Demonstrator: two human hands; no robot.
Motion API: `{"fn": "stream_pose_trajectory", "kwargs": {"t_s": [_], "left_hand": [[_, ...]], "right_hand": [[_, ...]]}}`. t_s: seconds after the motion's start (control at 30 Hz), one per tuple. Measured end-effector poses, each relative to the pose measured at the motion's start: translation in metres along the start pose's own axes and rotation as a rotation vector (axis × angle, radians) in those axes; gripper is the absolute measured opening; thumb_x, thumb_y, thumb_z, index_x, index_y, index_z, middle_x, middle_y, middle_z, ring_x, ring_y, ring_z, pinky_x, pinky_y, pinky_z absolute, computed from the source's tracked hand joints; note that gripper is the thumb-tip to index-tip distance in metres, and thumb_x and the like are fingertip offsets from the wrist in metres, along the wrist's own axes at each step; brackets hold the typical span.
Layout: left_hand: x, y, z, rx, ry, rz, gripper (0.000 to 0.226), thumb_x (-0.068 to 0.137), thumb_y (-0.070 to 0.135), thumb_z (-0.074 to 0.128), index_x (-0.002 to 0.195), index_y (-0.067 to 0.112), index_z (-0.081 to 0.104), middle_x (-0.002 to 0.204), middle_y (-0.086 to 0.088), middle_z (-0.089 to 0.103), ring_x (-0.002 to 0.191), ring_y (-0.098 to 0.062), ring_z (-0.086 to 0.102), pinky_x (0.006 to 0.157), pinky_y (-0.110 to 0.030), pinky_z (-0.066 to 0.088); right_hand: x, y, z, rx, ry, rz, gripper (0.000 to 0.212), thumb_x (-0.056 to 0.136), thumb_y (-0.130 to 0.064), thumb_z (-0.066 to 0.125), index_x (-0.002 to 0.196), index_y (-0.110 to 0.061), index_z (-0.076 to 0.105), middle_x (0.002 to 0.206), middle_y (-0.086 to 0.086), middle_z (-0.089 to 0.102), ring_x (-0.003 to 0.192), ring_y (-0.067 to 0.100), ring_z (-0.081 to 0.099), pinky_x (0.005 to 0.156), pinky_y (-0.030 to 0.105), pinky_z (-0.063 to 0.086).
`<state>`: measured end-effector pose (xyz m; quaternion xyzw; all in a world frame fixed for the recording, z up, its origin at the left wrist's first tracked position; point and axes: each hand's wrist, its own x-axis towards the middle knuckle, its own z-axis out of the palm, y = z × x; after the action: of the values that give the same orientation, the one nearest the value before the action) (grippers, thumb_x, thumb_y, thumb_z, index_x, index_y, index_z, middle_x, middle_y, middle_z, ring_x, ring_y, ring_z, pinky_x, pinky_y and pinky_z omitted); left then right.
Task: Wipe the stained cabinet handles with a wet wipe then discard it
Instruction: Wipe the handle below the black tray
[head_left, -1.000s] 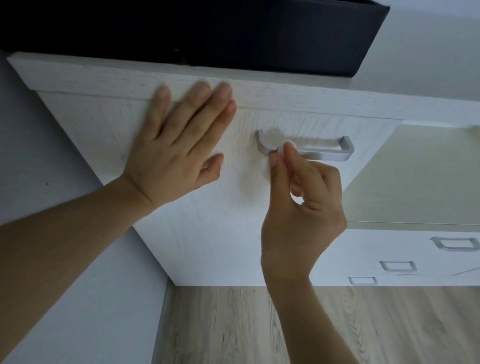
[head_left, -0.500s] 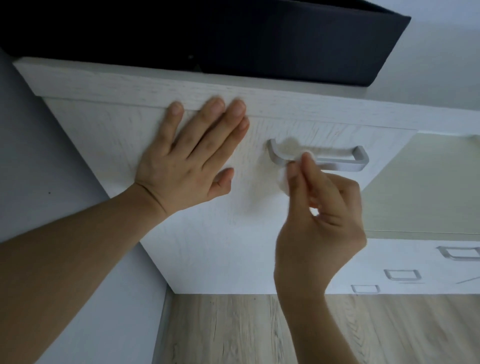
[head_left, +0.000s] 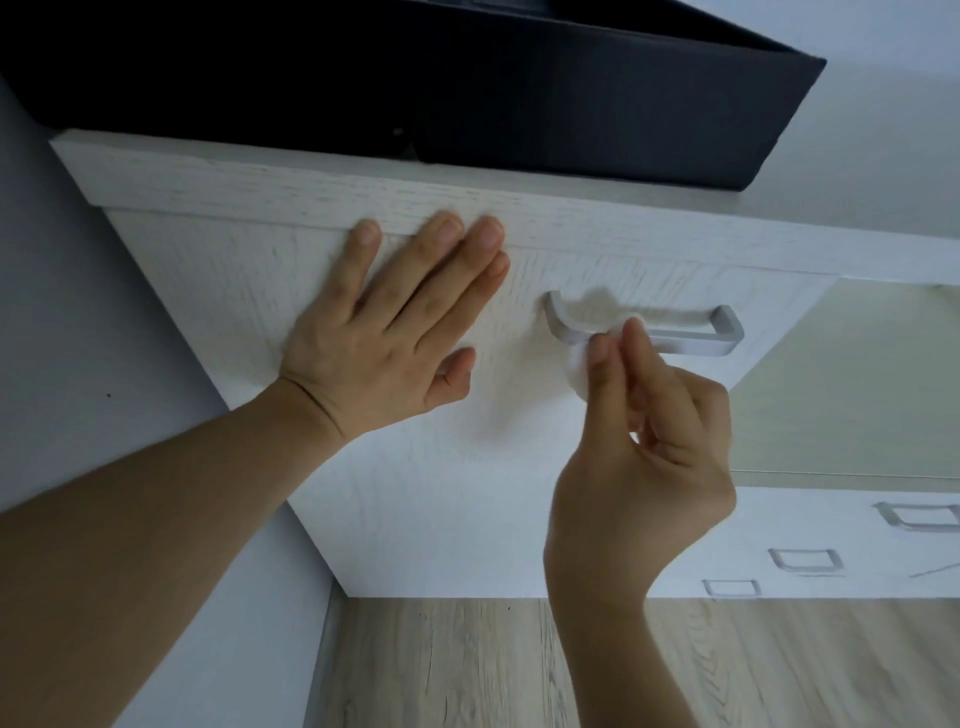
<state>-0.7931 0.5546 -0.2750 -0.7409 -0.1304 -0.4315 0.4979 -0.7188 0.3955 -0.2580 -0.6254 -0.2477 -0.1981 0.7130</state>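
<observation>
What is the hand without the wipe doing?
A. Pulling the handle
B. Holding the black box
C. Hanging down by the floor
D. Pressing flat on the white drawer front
D: the left hand lies open with fingers spread flat on the white drawer front, while the right hand pinches the wipe at the silver handle.

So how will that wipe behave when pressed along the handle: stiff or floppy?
Probably floppy: the wet wipe bunches into a wad in the right hand. Likely light, since a fingertip pinch holds it. It should mould around the handle rather than slide off.
</observation>
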Motion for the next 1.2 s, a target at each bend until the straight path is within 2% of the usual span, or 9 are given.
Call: {"fn": "stream_pose_trajectory", "kwargs": {"t_s": [0.2,0.3,0.43,0.5,0.6,0.73,0.87,1.07,1.2], "left_hand": [[-0.001,-0.001,0.000,0.001,-0.009,0.011,0.076,0.091,0.042,0.037,0.151,0.000,0.015,0.159,-0.015,0.000,0.147,-0.028,0.001,0.117,-0.049,0.004],[-0.001,-0.001,0.000,0.003,-0.019,0.012,0.075,0.092,0.042,0.036,0.151,0.000,0.014,0.159,-0.015,-0.002,0.147,-0.029,-0.001,0.117,-0.049,0.002],[0.000,-0.001,-0.001,0.020,-0.021,0.020,0.075,0.093,0.042,0.034,0.151,-0.001,0.013,0.158,-0.016,-0.003,0.147,-0.029,-0.002,0.117,-0.049,0.003],[0.000,-0.001,-0.001,0.011,-0.017,0.016,0.075,0.093,0.042,0.034,0.151,0.000,0.013,0.159,-0.015,-0.003,0.147,-0.028,-0.002,0.117,-0.049,0.004],[0.000,0.002,0.000,-0.008,-0.014,0.006,0.075,0.092,0.041,0.034,0.151,0.000,0.013,0.159,-0.014,-0.003,0.147,-0.027,-0.001,0.117,-0.049,0.004],[0.000,0.002,0.002,-0.005,-0.004,0.000,0.076,0.091,0.041,0.035,0.151,0.000,0.013,0.159,-0.014,-0.002,0.147,-0.027,0.000,0.118,-0.049,0.003],[-0.001,0.001,0.001,0.001,-0.003,-0.001,0.075,0.091,0.041,0.035,0.151,0.000,0.014,0.159,-0.014,-0.001,0.147,-0.028,0.000,0.118,-0.049,0.004],[-0.001,0.001,0.001,0.014,-0.007,0.002,0.084,0.088,0.047,0.043,0.151,0.001,0.012,0.159,-0.013,-0.001,0.147,-0.027,-0.001,0.117,-0.048,0.004],[-0.001,0.001,0.001,0.005,-0.004,0.006,0.076,0.091,0.043,0.036,0.151,0.000,0.014,0.159,-0.014,0.000,0.147,-0.028,0.001,0.118,-0.048,0.004]], "right_hand": [[-0.005,-0.007,0.008,-0.075,-0.050,-0.114,0.014,0.081,-0.008,0.069,0.094,-0.006,0.071,0.076,-0.003,0.052,0.069,0.001,0.050,0.067,0.000,0.040],[-0.006,-0.011,0.017,-0.090,-0.025,-0.065,0.011,0.078,-0.006,0.073,0.089,-0.004,0.069,0.079,-0.002,0.053,0.073,0.004,0.052,0.066,-0.003,0.037],[-0.008,-0.015,0.029,-0.104,0.023,-0.016,0.011,0.078,-0.007,0.073,0.088,-0.007,0.067,0.080,-0.005,0.053,0.071,0.009,0.054,0.064,0.003,0.041],[-0.007,-0.012,0.024,-0.117,0.014,-0.052,0.011,0.078,-0.007,0.073,0.088,-0.006,0.068,0.079,-0.002,0.054,0.072,0.007,0.053,0.064,0.002,0.041],[-0.003,-0.003,0.008,-0.119,0.001,-0.094,0.011,0.079,-0.008,0.073,0.090,-0.008,0.070,0.077,-0.006,0.051,0.071,-0.006,0.049,0.065,-0.001,0.038],[0.013,0.007,-0.014,-0.055,0.097,0.088,0.011,0.084,-0.017,0.068,0.091,-0.021,0.062,0.077,-0.010,0.052,0.067,-0.006,0.049,0.065,0.003,0.038],[0.010,-0.014,-0.010,0.001,0.028,0.043,0.017,0.085,-0.018,0.067,0.089,-0.032,0.058,0.080,-0.003,0.056,0.066,-0.005,0.050,0.064,0.006,0.038],[-0.008,-0.024,0.017,0.069,-0.120,0.110,0.010,0.076,-0.012,0.074,0.085,-0.013,0.071,0.078,-0.001,0.063,0.073,-0.005,0.057,0.066,0.001,0.042],[-0.007,-0.023,0.012,0.114,-0.056,0.297,0.013,0.075,-0.013,0.078,0.075,-0.022,0.067,0.073,-0.006,0.065,0.068,0.003,0.061,0.064,0.010,0.046]]}}
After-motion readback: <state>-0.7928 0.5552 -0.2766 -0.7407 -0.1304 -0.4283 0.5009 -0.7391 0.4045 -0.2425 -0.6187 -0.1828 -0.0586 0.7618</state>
